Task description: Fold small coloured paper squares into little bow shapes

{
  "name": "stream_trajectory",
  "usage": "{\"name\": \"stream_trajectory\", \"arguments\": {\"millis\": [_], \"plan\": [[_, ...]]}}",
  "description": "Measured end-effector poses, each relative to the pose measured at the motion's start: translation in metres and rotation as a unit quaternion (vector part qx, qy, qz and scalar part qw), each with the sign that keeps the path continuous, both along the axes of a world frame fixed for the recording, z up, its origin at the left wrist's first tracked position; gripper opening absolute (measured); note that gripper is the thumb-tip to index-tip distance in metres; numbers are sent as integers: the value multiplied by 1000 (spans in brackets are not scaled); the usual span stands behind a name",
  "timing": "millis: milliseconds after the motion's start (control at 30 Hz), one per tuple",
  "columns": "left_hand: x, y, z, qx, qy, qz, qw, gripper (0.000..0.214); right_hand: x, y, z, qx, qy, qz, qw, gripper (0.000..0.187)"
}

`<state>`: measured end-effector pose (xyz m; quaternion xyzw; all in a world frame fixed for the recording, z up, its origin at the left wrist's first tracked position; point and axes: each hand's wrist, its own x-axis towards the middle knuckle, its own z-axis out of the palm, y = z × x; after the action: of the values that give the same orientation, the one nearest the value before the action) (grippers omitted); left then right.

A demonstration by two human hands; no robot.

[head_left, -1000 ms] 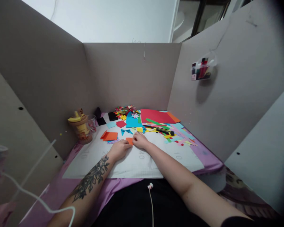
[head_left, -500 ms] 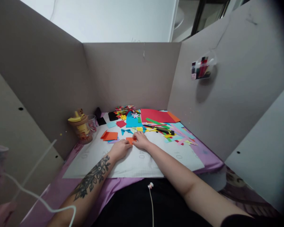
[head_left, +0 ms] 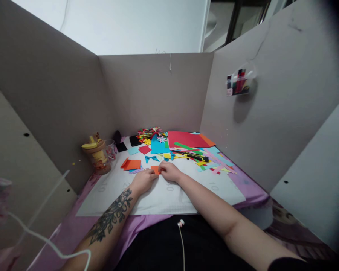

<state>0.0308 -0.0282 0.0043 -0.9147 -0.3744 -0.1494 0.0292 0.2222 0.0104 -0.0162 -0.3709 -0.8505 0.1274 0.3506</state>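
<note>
Between my two hands a small orange piece of paper [head_left: 155, 169] lies on the white sheet [head_left: 194, 201]. My left hand [head_left: 143, 181] holds its lower left part, fingers pressed together on it. At its right edge, the curled fingers of my right hand [head_left: 170, 172] pinch the paper and partly cover it. Left of my hands sits a pile of orange papers [head_left: 132, 164], with blue and purple papers showing underneath. Small folded blue paper pieces [head_left: 151, 158] lie just beyond my fingers.
A yellow and black utility knife [head_left: 197, 156] rests among coloured paper strips [head_left: 216, 161] at the right. Farther back are a large red sheet [head_left: 186, 139] and a heap of folded paper stars [head_left: 148, 132]. A brown and yellow cup [head_left: 97, 156] stands left. Grey partitions [head_left: 155, 90] enclose the table.
My right fingers have shifted slightly at the right edge of the orange paper. My left hand stays on it, and the whole view has moved a little.
</note>
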Motion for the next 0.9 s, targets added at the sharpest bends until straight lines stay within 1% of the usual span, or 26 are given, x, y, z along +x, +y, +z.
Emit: {"name": "stream_trajectory", "arguments": {"millis": [100,167,333,500,600,733,900], "plan": [[-2,2,0,-9,-23,9,1000,32,-1,-1,1,-20,0,-3,1000,23],[-3,4,0,-10,-45,28,999,33,-1,0,2,-27,1,0,1000,25],[-6,9,1,-18,-90,59,994,32,-1,2,2,-24,8,13,1000,26],[-6,10,3,-34,-83,63,994,26,-3,4,-1,-13,9,34,999,25],[-8,10,4,-40,-72,69,994,26,-4,5,-2,8,1,60,998,26],[-11,11,3,-34,-73,57,995,24,-3,7,-3,32,-34,92,995,30],[-15,15,4,-70,-100,51,991,20,1,6,-4,48,-80,104,990,32]]}}
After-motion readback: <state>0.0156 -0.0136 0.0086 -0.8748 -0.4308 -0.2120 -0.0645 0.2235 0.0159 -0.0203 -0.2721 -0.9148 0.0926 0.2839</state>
